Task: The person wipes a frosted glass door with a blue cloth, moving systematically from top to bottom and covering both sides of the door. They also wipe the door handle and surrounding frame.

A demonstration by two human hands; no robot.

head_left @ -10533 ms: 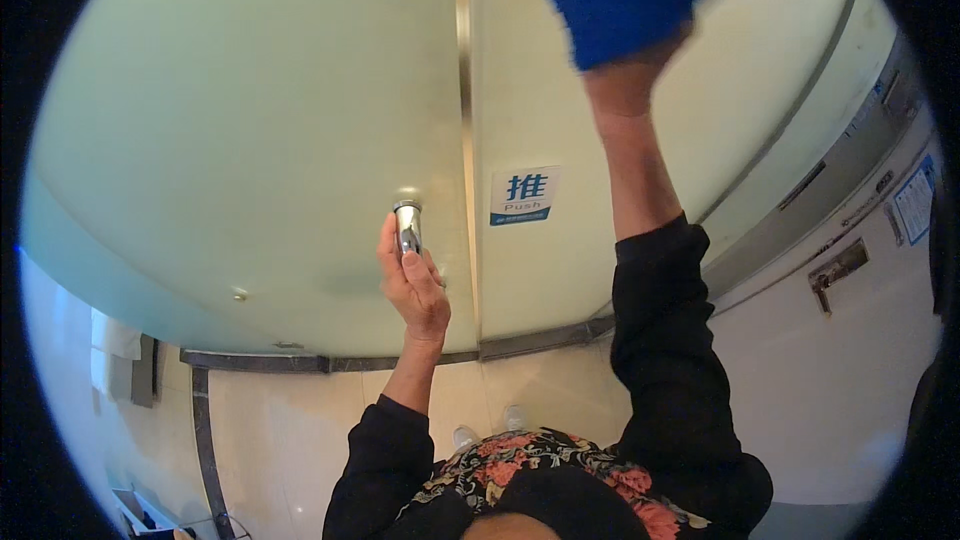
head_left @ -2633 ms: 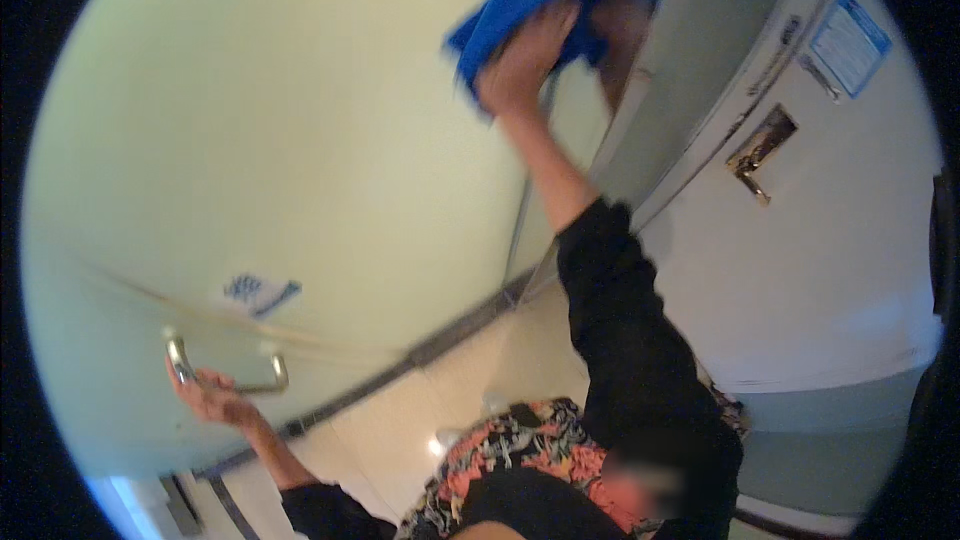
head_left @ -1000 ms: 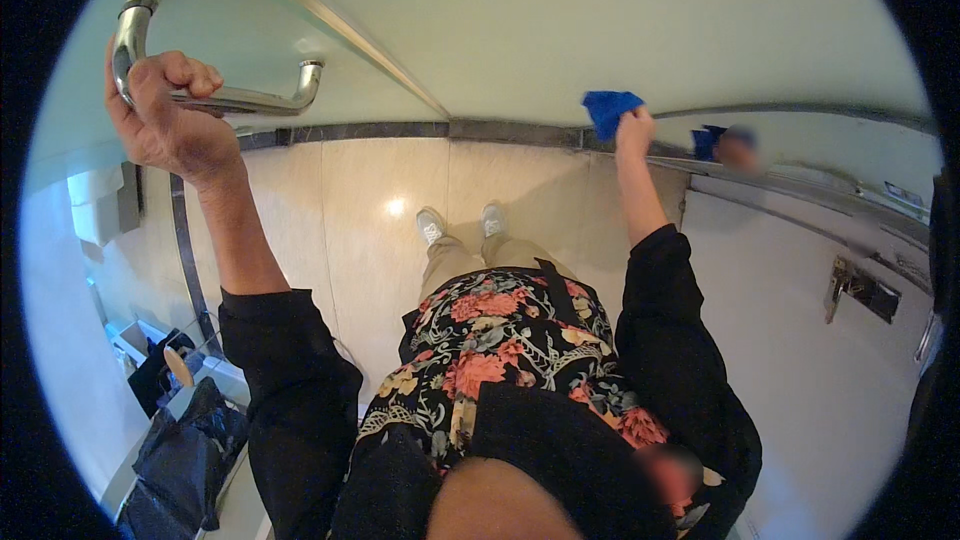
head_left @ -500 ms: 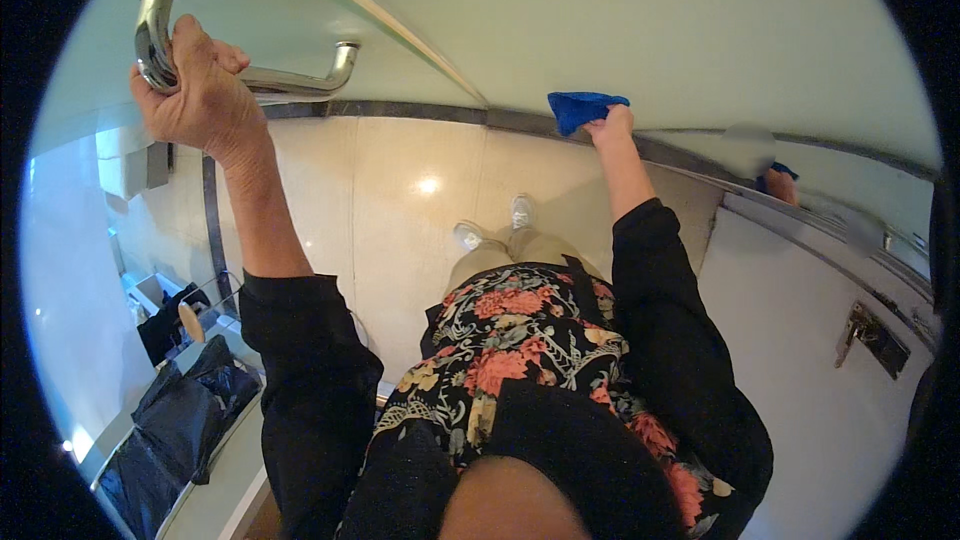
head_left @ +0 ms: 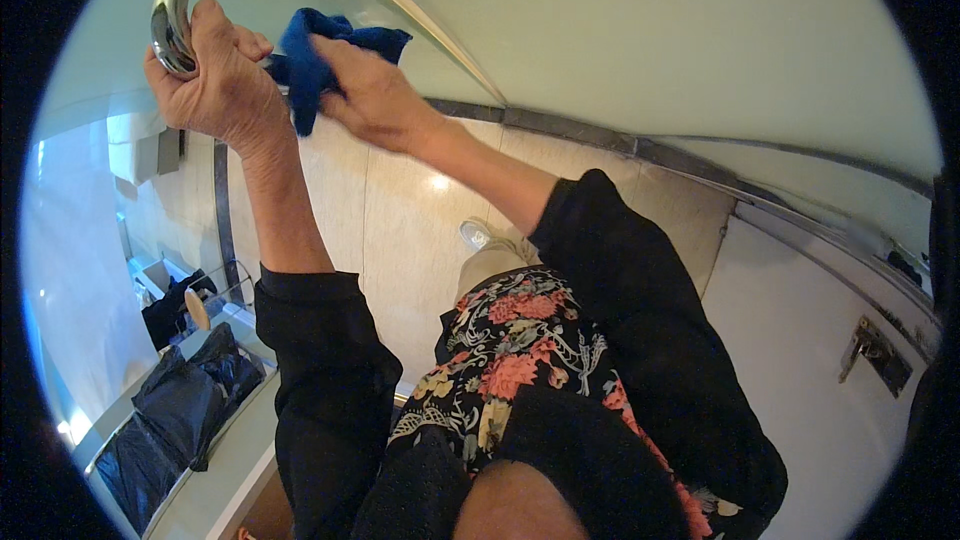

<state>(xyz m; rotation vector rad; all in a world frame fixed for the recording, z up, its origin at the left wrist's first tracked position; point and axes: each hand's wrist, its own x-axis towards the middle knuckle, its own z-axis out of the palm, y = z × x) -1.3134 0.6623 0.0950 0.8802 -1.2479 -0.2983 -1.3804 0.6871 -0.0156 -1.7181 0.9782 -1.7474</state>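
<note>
Both our hands work at the chrome door handle (head_left: 172, 15): left hand (head_left: 215, 75) clenched around it, seemingly steadying the door, right hand (head_left: 375, 95) pressing the blue cloth (head_left: 305, 60) just beside it.

— What colours do you have up there?
— Your cloth (head_left: 318, 52) is deep blue, and the door handle (head_left: 172, 15) is shiny silver.
— And below?
— Your sleeves (head_left: 330, 380) are black, your garment (head_left: 520, 360) black with pink-red flowers, and the bags (head_left: 185, 395) are black.
</note>
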